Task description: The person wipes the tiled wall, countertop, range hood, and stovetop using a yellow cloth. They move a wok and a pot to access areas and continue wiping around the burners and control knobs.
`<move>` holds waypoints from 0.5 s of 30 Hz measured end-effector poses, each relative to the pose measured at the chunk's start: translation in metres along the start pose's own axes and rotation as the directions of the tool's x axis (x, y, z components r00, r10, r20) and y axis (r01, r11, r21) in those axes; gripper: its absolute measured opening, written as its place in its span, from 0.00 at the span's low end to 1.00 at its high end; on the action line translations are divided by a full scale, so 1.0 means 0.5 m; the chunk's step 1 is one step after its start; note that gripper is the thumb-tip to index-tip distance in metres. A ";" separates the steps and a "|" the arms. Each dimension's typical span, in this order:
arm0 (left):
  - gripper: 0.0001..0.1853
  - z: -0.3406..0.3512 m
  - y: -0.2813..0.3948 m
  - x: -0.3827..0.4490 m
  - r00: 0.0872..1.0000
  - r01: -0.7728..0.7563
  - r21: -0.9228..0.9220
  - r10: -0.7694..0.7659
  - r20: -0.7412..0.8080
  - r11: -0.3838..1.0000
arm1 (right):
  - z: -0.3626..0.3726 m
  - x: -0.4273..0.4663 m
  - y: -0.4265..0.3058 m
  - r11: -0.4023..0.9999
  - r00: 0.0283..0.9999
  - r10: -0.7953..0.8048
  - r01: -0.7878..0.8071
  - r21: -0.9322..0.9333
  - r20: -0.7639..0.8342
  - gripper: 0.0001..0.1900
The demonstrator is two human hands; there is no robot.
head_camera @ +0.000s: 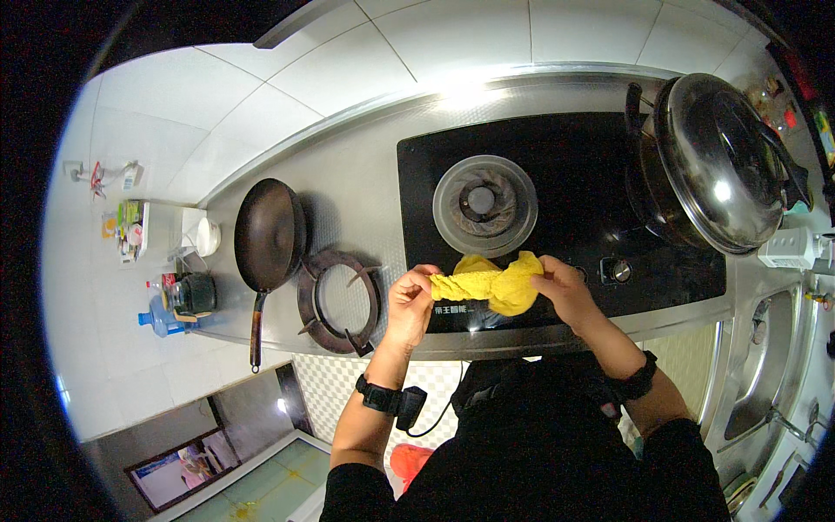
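Observation:
A crumpled yellow cloth (486, 285) is stretched between my two hands, above the front of a black glass gas cooktop (574, 176). My left hand (412, 297) pinches its narrow, gathered end. At the bulkier, bunched end, my right hand (566, 291) has hold with thumb and fingers. Just behind the cloth lies the round burner (483, 205), its pan support off. That dark ring-shaped pan support (339, 303) rests on the steel counter, left of my left hand. Near my right hand is a control knob (616, 271); another is partly hidden behind that hand.
A dark wok (271, 235) sits on the left counter, handle toward the front edge. At the right stands a large pot with a steel lid (724, 163). Beyond it are a white plastic bottle (783, 248) and a sink (760, 365). A blue water jug (163, 318) is far left.

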State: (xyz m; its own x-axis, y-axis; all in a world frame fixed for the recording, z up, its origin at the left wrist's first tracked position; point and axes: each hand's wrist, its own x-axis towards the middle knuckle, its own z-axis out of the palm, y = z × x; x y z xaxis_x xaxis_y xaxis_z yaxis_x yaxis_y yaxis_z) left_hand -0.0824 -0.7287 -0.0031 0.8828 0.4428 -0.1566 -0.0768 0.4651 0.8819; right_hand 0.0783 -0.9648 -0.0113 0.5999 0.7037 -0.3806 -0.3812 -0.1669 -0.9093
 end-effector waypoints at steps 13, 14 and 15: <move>0.05 -0.054 -0.058 -0.014 0.896 0.105 -0.266 -0.208 -0.393 0.958 | -0.034 -0.016 0.003 0.925 0.969 0.059 -0.143 -0.351 -0.241 0.29; 0.09 -0.044 -0.061 -0.019 0.883 0.170 -0.084 -0.189 -0.430 0.982 | -0.026 -0.020 -0.003 0.882 0.962 0.088 -0.196 -0.429 -0.258 0.33; 0.21 -0.034 -0.063 -0.026 0.884 0.273 0.055 -0.228 -0.408 0.961 | -0.020 -0.027 -0.011 0.850 0.971 0.031 -0.149 -0.506 -0.235 0.36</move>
State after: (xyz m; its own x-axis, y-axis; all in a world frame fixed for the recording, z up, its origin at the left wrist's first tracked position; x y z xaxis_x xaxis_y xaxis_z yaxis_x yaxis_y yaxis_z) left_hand -0.0991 -0.7361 -0.0364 0.6089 0.5984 -0.5207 0.1922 0.5256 0.8287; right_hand 0.0793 -0.9803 -0.0027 0.7365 0.5162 -0.4372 -0.0577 -0.5961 -0.8008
